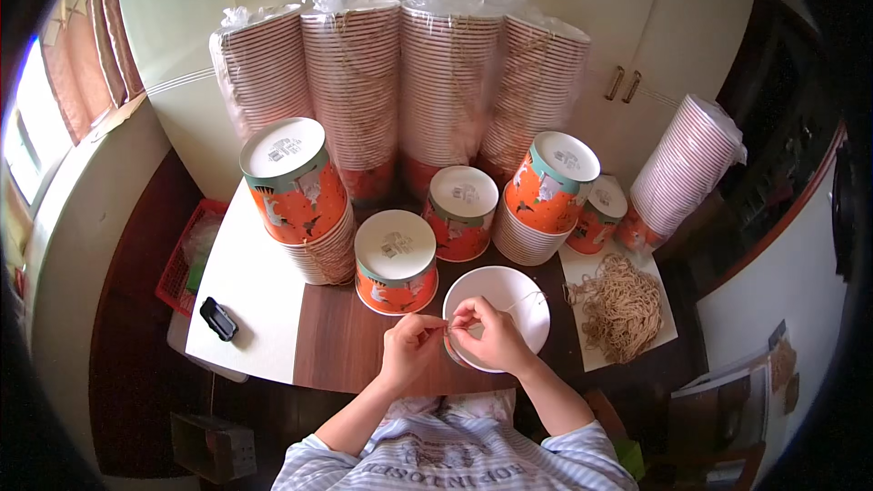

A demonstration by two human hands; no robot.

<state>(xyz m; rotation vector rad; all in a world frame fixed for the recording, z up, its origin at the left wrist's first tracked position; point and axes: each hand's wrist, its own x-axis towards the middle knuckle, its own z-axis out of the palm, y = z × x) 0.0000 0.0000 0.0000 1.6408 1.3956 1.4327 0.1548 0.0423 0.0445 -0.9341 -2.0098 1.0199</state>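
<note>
Both my hands meet at the left rim of a white-lined paper bucket, which stands with its mouth up at the table's front edge. My left hand is closed in a pinch, thumb against forefinger. My right hand pinches close beside it, over the bucket's mouth. Between the fingertips is what looks like the end of a thin cord, mostly hidden by the fingers. A pale strand of cord shows at the bucket's right rim. To the right lies a tangled heap of beige cords.
Upturned orange buckets stand behind my hands, some on stacks. Tall plastic-wrapped bucket stacks line the back, with another wrapped stack leaning at right. A small black tray lies left; a red basket stands beyond the table's left edge.
</note>
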